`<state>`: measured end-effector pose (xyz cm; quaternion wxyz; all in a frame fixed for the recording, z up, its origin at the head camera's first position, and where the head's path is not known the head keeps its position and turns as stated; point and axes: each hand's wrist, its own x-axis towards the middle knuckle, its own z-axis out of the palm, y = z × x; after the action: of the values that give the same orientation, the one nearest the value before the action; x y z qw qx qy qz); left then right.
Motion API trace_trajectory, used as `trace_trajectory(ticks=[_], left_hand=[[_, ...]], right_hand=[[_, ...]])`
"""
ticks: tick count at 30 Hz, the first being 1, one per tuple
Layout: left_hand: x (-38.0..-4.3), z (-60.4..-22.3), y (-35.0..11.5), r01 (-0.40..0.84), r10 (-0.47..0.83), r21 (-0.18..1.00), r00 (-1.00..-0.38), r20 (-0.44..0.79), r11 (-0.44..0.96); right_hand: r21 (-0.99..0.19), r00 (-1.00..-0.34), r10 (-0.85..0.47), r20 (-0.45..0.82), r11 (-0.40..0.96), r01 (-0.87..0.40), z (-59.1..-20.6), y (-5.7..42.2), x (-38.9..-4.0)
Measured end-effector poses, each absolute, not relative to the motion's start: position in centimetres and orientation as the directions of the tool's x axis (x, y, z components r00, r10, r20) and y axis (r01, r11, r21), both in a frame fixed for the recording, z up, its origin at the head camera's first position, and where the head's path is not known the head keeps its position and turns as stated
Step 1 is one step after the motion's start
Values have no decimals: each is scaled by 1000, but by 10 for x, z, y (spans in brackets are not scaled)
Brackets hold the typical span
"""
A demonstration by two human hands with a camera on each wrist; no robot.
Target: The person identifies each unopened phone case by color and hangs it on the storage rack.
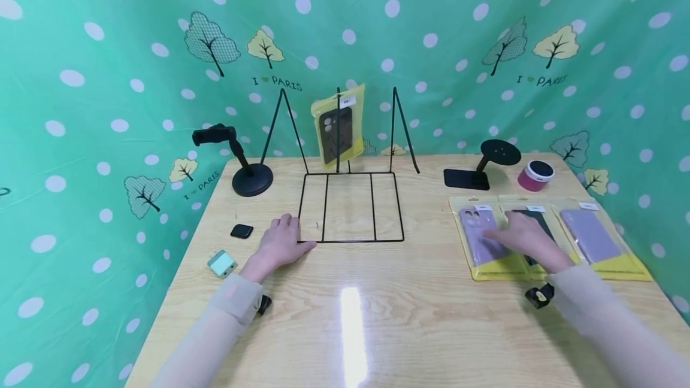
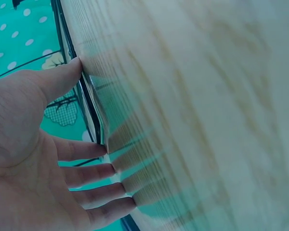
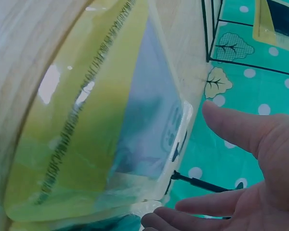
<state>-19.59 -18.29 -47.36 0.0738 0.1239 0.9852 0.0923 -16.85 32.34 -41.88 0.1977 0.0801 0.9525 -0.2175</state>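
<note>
The leftmost pouch, containing a purple phone case, lies flat on the worktop, beside a middle pouch with a dark case and a right-hand pouch with a purple case. The right hand is over the leftmost and middle pouches, thumb and fingers apart, gripping nothing; contact cannot be confirmed. The left hand rests at the near left corner of the wire rack, fingers extended and not closed around the wire.

Expected handling: light load, low risk of breakage. The film appears thin, glossy and liable to slip or crease; the case inside should be stiffer and may slide within it. Recommended hold: pinch the far edge near the label, or grasp both long sides across the case. Avoid the yellow end, which probably folds.
</note>
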Motion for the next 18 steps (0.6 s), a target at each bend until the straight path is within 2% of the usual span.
trace_trajectory(ticks=[18], left_hand=[[-193,-473,-183,235,259,191,-960,-110,953]], right_hand=[[-367,-907,73,-414,899,240,-440,320,-176]])
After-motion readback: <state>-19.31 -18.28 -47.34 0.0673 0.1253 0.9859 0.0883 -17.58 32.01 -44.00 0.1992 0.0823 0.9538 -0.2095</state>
